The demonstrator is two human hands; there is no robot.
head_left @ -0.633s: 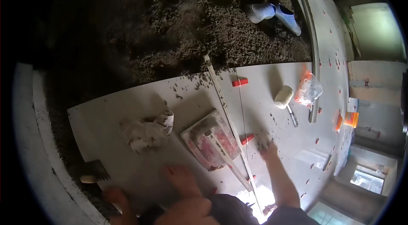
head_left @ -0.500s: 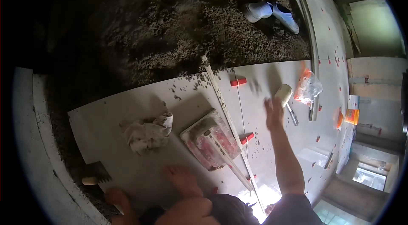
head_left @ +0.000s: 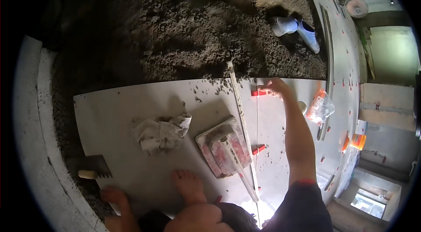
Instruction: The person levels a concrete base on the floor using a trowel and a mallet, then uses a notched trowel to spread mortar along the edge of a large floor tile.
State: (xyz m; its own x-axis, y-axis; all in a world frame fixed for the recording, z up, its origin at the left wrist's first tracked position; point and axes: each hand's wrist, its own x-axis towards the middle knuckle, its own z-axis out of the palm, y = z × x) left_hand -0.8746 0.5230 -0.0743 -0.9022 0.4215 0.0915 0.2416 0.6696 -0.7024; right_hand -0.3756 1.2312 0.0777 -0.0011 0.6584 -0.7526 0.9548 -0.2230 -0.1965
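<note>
My right hand [head_left: 275,87] reaches over the pale tile [head_left: 114,127], fingers bent and apart, fingertips at a red leveling wedge [head_left: 256,93] near the soil edge; whether they touch it is unclear. Another red wedge [head_left: 258,149] sits lower on the seam, beside a long pale bar [head_left: 237,100]. A mallet [head_left: 302,107] is partly hidden behind my forearm. I cannot make out whether skin at the lower left edge is my left hand. My bare feet [head_left: 189,186] are at the bottom.
Dark loose soil [head_left: 193,30] fills the top, holding pale shoes [head_left: 309,39]. A stained trowel [head_left: 215,157], crumpled cloth [head_left: 162,131], notched trowel [head_left: 94,166] and plastic bag [head_left: 320,105] lie about. A concrete ledge [head_left: 39,135] borders the left; orange buckets [head_left: 357,141] stand right.
My right hand has moved up across the tile, past the mallet, to the upper red wedge. The view has shifted slightly.
</note>
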